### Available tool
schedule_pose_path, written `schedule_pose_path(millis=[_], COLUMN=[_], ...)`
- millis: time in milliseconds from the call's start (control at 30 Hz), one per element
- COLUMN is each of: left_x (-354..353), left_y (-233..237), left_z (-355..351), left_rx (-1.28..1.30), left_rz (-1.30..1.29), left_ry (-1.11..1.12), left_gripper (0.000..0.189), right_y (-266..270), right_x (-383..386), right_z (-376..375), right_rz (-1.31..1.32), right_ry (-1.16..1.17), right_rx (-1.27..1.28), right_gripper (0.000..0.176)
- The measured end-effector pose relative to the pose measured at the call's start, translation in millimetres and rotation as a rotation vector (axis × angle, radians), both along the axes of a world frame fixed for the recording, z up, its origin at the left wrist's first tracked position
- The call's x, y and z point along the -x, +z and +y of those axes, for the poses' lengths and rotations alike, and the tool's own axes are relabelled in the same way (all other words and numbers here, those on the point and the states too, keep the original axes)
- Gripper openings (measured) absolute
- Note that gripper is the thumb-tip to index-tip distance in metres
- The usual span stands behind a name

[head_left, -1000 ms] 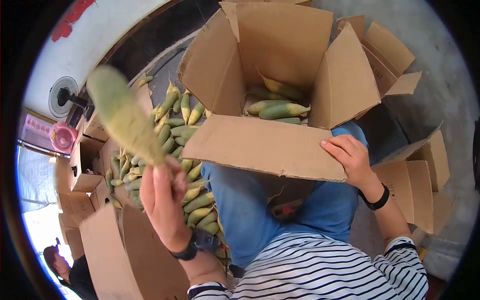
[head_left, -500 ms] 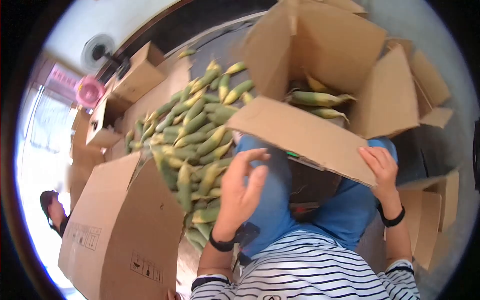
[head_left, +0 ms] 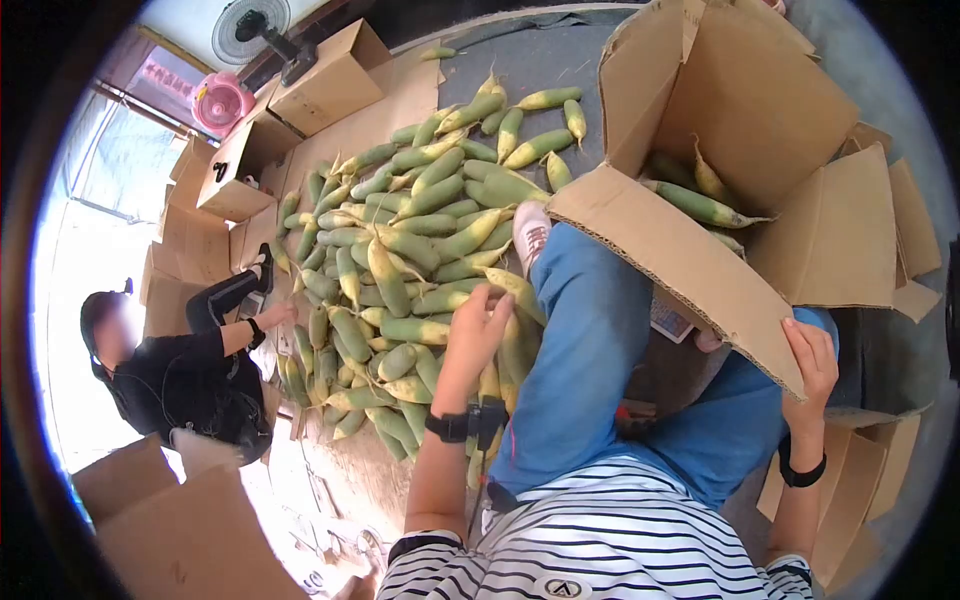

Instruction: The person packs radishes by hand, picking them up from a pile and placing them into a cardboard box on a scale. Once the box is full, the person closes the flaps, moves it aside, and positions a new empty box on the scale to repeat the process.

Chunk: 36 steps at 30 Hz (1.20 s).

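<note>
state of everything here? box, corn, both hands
cardboard box: open, flaps out, a few ears inside
corn pile: loose on the floor, husks on
left hand: open, fingers on an ear in the pile
right hand: gripping the box's front flap
small box: open

Our left arm stretches forward, wrist straight, left hand palm down with fingers loosely spread, while our right arm stays off to that hand's right, elbow bent, right hand raised, fingers curled in a grip.
</note>
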State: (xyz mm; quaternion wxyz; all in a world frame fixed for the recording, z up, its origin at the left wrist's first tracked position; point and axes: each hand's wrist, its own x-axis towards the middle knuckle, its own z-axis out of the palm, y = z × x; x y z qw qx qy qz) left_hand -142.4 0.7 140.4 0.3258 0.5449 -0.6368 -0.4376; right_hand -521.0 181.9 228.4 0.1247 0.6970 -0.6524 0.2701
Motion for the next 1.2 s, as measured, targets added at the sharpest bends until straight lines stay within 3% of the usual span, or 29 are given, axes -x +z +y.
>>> schedule_pose_path(millis=[67,100,167,200,367,433,633,700,767,800,900,933,1067,1200], left_x=[-25.3,-35.6,-55.2,-64.3,-85.8,-79.0,-38.9,-32.9,-46.8,-50.0,-67.3,-60.0,-75.4,-57.0], left_y=[-38.8,-58.5,-95.0,-106.2,-145.2,-144.8,-142.5,-148.9,-193.6,-197.7,-233.2,-204.2,-186.0,-140.8], left_z=[1.2,6.4,22.0,27.7,41.4,35.3,-58.9,-88.0,-105.5,-111.6,-106.2,-92.5,-18.9,32.2], left_rx=[-0.033,-0.044,-0.076,-0.142,-0.163,0.038,0.216,0.282,0.294,0.028,0.091,0.007,0.092,0.049], left_rz=[-0.592,-0.592,-0.893,-0.918,-0.946,-0.830,-0.805,-0.911,-0.855,-0.912,-0.995,-1.082,-0.986,-0.850], left_ry=[-0.085,-0.082,-0.158,-0.183,-0.195,-0.144,-0.108,-0.189,-0.212,-0.307,-0.335,-0.372,-0.402,-0.265], left_gripper=[0.031,0.031,0.033,0.035,0.040,0.035,0.035,0.036,0.033,0.031,0.019,0.017,0.023,0.022], right_y=[-0.3,-0.8,-3.7,-4.4,-4.0,-2.8,-2.2,-1.9,-3.1,-2.0,4.5,4.7,3.9,3.2], right_x=[1.0,2.1,4.9,5.4,4.8,3.6,4.7,4.5,1.9,1.3,-1.9,-0.7,1.1,4.4], right_z=[0.8,1.5,2.8,2.6,1.9,0.7,0.6,-1.7,-1.3,-3.2,-6.4,-5.9,-5.2,-3.4], right_rz=[0.007,0.006,-0.011,-0.012,0.019,0.029,0.043,0.055,0.030,0.039,0.008,0.020,0.012,0.025], right_ry=[-0.010,-0.004,0.005,0.006,0.016,0.021,0.014,0.003,-0.001,-0.005,-0.008,-0.054,-0.024,0.011], right_rx=[-0.004,-0.013,-0.037,-0.047,-0.039,-0.042,-0.056,-0.047,-0.016,-0.007,-0.002,0.003,0.027,0.022], right_gripper=[0.035,0.035,0.031,0.031,0.030,0.031,0.033,0.034,0.035,0.035,0.036,0.036,0.040,0.042])
